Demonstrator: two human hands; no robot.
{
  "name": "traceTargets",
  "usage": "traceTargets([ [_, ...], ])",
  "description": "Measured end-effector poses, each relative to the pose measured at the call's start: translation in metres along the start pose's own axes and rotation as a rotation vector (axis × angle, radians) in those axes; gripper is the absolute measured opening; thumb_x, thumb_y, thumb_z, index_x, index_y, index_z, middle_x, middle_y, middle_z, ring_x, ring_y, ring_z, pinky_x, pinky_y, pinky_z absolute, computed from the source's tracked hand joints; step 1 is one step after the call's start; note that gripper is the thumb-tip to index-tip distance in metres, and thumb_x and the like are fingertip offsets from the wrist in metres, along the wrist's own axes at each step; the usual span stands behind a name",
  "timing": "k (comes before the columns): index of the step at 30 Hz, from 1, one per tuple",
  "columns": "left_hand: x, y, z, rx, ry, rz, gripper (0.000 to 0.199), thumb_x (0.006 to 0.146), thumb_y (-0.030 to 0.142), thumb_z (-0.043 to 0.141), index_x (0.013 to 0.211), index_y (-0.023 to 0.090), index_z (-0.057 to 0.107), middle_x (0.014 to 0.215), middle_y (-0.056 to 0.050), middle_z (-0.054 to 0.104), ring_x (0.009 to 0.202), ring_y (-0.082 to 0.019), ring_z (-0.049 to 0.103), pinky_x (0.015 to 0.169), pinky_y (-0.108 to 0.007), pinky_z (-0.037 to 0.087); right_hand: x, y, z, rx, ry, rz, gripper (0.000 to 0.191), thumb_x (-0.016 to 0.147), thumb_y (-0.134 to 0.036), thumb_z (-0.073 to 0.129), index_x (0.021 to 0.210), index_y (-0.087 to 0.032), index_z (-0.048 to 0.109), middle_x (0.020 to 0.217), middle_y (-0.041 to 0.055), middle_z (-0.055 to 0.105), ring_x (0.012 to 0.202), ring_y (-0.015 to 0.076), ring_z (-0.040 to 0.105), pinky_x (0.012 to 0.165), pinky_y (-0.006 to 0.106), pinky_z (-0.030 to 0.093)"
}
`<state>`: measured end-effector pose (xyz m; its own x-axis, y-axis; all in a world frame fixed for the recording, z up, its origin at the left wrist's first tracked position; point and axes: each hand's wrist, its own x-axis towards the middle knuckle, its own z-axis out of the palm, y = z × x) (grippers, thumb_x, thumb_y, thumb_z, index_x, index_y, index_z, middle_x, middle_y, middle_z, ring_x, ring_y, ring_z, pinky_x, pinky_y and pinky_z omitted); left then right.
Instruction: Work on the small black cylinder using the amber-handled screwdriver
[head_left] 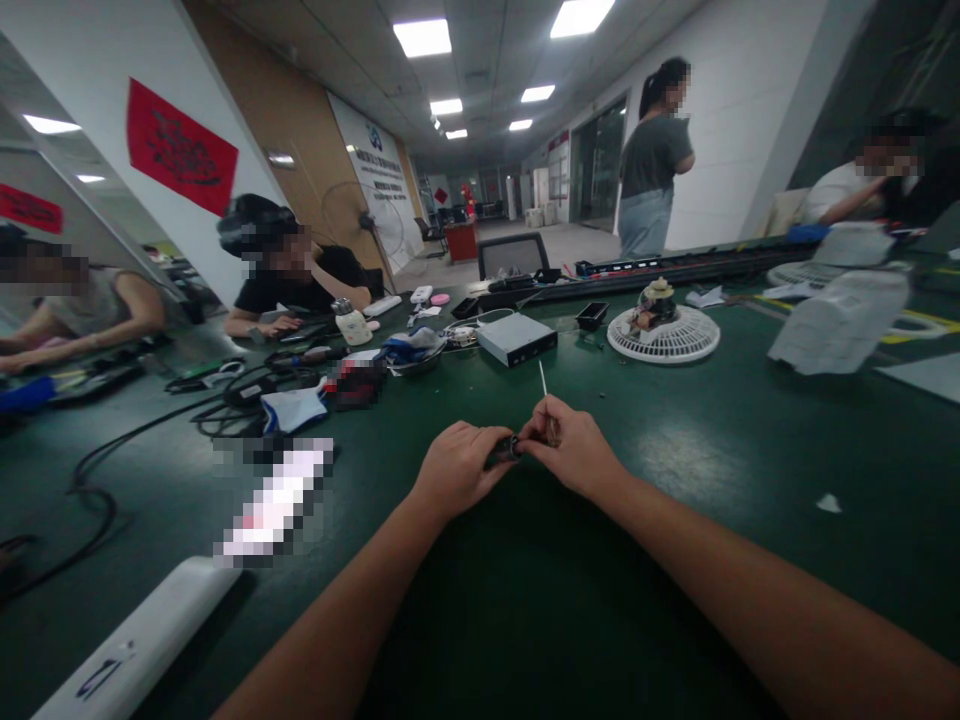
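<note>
My left hand point(459, 466) is closed on a small dark part point(504, 450) above the green table point(465, 600). Its fingertips meet those of my right hand point(564, 442) at the part's right end. Out of the top of my right hand sticks a thin white stick point(544, 378), pointing up and slightly left. The fingers of my right hand are pinched together at the dark part and around the stick's lower end. What exactly the dark part is cannot be made out.
Beyond my hands lie a grey box-shaped drive point(517, 338), a small black tray point(592, 316) and a white fan grille point(664, 335). Cables and cloths point(294, 408) are at left, near a white case point(142, 640). Several people are around the table.
</note>
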<state>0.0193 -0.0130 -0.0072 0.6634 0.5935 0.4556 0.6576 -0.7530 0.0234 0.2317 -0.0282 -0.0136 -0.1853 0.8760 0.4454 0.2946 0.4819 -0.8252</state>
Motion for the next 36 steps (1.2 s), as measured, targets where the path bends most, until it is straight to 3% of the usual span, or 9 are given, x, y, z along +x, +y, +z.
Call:
traceTargets([
  [6,0.001,0.002,0.001,-0.021,0.005,-0.036,0.030,0.090,0.040,0.067,0.113,0.021,0.063,0.098,-0.005,0.074,0.084,-0.021,0.066,0.078,-0.036,0.050,-0.002,-0.005,0.002,0.078,0.016,0.005,0.030,0.080,-0.014,0.071,0.082,-0.025,0.044,0.084,0.0004,0.073,0.079,0.0187,0.072,0.073,0.032,0.054],
  [12,0.000,-0.001,0.003,-0.024,-0.004,0.042,0.026,0.088,0.024,0.066,0.113,0.019,0.062,0.103,-0.006,0.073,0.092,-0.023,0.065,0.088,-0.039,0.049,-0.002,-0.011,0.006,-0.236,0.064,0.018,0.034,0.075,-0.022,0.080,0.086,-0.025,0.048,0.077,-0.0031,0.065,0.063,0.0159,0.059,0.059,0.028,0.044],
  [18,0.001,-0.003,0.008,-0.050,0.063,-0.146,0.021,0.086,0.026,0.068,0.105,0.021,0.061,0.094,-0.004,0.071,0.087,-0.022,0.065,0.083,-0.037,0.049,-0.003,-0.004,0.007,-0.226,0.050,-0.035,0.011,0.097,-0.030,0.058,0.105,-0.023,0.055,0.084,0.0014,0.068,0.069,0.0170,0.062,0.065,0.030,0.046],
  [22,0.002,-0.010,0.010,-0.050,0.130,-0.303,0.028,0.080,0.021,0.071,0.105,0.021,0.059,0.095,-0.004,0.069,0.089,-0.023,0.064,0.082,-0.037,0.048,-0.005,-0.005,0.004,-0.075,0.035,-0.140,0.025,0.104,-0.038,0.046,0.118,-0.023,0.060,0.091,0.0039,0.071,0.075,0.0179,0.065,0.069,0.031,0.048],
  [25,0.002,-0.017,0.011,-0.053,0.160,-0.380,0.021,0.078,0.016,0.068,0.098,0.020,0.062,0.094,-0.004,0.068,0.088,-0.022,0.064,0.080,-0.036,0.048,-0.008,-0.008,0.001,-0.043,0.026,-0.275,0.027,0.102,-0.038,0.047,0.107,-0.023,0.069,0.094,0.0062,0.071,0.089,0.0213,0.067,0.080,0.035,0.049],
  [29,0.001,-0.022,0.011,-0.101,0.149,-0.407,0.013,0.075,0.011,0.067,0.085,0.021,0.066,0.092,-0.003,0.065,0.085,-0.021,0.063,0.076,-0.034,0.048,-0.010,-0.015,0.001,-0.068,-0.063,-0.328,0.026,0.101,-0.034,0.049,0.097,-0.022,0.073,0.092,0.0067,0.073,0.088,0.0217,0.067,0.083,0.037,0.050],
  [36,0.000,-0.021,0.013,-0.139,0.142,-0.369,0.013,0.076,0.009,0.065,0.081,0.021,0.067,0.090,-0.003,0.061,0.082,-0.018,0.059,0.074,-0.032,0.047,-0.009,-0.019,0.006,-0.126,-0.174,-0.318,0.020,0.098,-0.025,0.053,0.104,-0.022,0.072,0.098,0.0064,0.073,0.092,0.0204,0.068,0.085,0.035,0.051],
])
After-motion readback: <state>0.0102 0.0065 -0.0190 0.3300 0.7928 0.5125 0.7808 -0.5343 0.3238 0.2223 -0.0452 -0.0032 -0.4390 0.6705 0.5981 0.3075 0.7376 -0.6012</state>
